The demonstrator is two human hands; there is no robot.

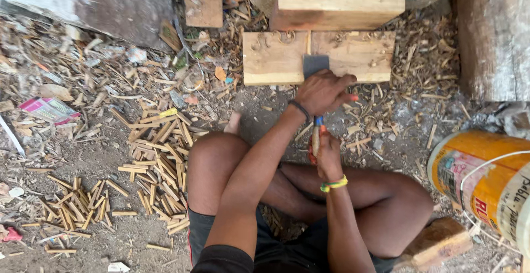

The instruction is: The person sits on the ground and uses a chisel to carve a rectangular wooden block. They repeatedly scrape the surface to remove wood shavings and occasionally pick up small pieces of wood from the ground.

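While the left hand is pressing flat on the grey blade at the wooden block, the right hand is clenching what's probably the tool handle; an orange labelled bucket is sitting right, a pink packet lying far left, bare dirt between

Dirt floor, daylight, littered with wood shavings. Piles of short cut sticks at left. Grey stone slab upper left; rough log right; orange bucket lower right.
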